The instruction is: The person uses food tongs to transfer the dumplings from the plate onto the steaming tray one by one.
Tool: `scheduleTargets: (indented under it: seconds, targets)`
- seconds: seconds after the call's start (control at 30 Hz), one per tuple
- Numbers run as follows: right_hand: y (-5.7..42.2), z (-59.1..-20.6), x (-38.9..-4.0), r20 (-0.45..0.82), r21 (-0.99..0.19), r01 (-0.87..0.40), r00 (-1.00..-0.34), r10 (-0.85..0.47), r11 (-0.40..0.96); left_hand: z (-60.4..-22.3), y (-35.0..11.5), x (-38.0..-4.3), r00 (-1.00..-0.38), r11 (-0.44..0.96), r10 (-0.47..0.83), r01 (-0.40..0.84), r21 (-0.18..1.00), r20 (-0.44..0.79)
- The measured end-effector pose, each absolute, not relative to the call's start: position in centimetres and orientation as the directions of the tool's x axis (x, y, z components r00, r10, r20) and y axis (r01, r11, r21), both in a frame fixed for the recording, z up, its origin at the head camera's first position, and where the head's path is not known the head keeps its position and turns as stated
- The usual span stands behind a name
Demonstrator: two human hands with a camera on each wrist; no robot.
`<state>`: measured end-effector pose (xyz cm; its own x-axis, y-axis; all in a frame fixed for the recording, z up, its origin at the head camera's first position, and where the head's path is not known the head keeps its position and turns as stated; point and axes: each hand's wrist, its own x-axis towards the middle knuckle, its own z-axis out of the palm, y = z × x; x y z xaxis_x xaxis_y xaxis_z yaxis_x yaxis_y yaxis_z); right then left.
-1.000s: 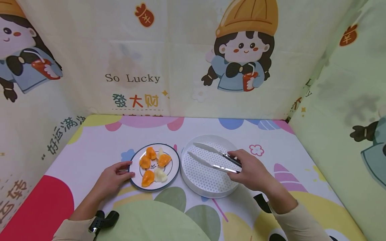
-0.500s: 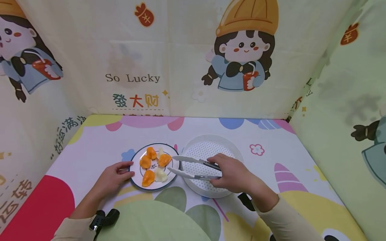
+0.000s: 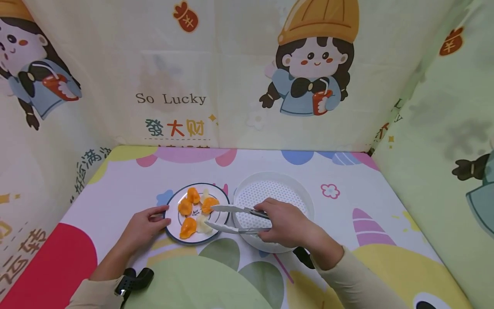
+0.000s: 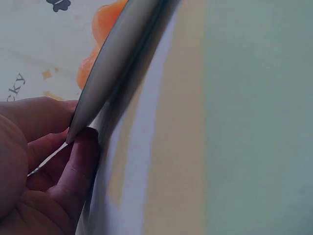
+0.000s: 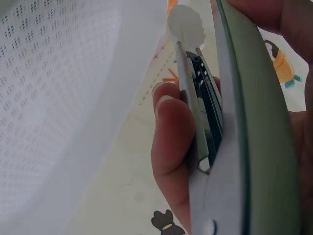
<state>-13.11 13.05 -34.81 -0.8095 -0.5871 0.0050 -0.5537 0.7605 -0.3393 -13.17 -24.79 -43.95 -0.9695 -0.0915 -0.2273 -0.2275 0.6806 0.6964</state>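
Note:
My left hand (image 3: 143, 228) pinches the left rim of a white plate (image 3: 222, 194) with a dark blue edge, fingers and thumb on either side of it in the left wrist view. On the plate lie several orange lumpy pieces (image 3: 188, 228) and a couple of pale cream ones (image 3: 203, 224). My right hand (image 3: 287, 223) grips metal tongs (image 3: 247, 230) with dark-lined handles. The tongs' arms are spread, their pale tips over the plate's right side. One tip overlaps an orange piece at the right, the other the front cream piece.
Under the tongs and right hand stands a round white tray (image 3: 270, 189) with a perforated bottom and raised wall, close beside the plate. A colourful printed cloth (image 3: 301, 171) covers the table. Printed fabric walls (image 3: 235, 98) rise at the back and both sides.
My right hand has carried the spread tongs leftward from above the perforated tray to over the plate's right side. The left hand stays at the plate's rim.

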Motion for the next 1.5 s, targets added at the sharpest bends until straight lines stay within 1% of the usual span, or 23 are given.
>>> scheduleTargets:
  seconds: [0.13,0.5,0.7,1.07,1.33,1.5]
  targets:
    - [12.3,-34.9,-13.0,-0.032,-0.348,-0.529,-0.818,-0.574,0.774,-43.9,-24.8,-13.2,-0.970,0.681,-0.090,-0.227,0.696,-0.228]
    - [10.1,-34.9,-12.6,-0.133,-0.260,-0.516,-0.818,-0.559,0.816,-44.0,-24.9,-13.1,-0.971,0.688,-0.081,-0.217,0.692,-0.225]
    - [9.5,-35.3,-12.6,-0.140,-0.234,-0.520,-0.818,-0.557,0.822,-43.9,-24.9,-13.1,-0.972,0.677,-0.080,-0.217,0.703,-0.223]
    - [10.3,-35.2,-12.7,-0.063,-0.274,-0.539,-0.816,-0.574,0.797,-43.9,-25.1,-13.0,-0.972,0.674,-0.071,-0.213,0.708,-0.224]
    - [11.7,-34.8,-13.1,0.055,-0.330,-0.578,-0.801,-0.596,0.746,-44.2,-25.2,-13.1,-0.974,0.659,-0.065,-0.205,0.724,-0.217]
    - [12.9,-34.2,-13.5,0.098,-0.343,-0.570,-0.813,-0.575,0.747,-44.3,-25.3,-13.1,-0.974,0.655,-0.060,-0.204,0.728,-0.218]
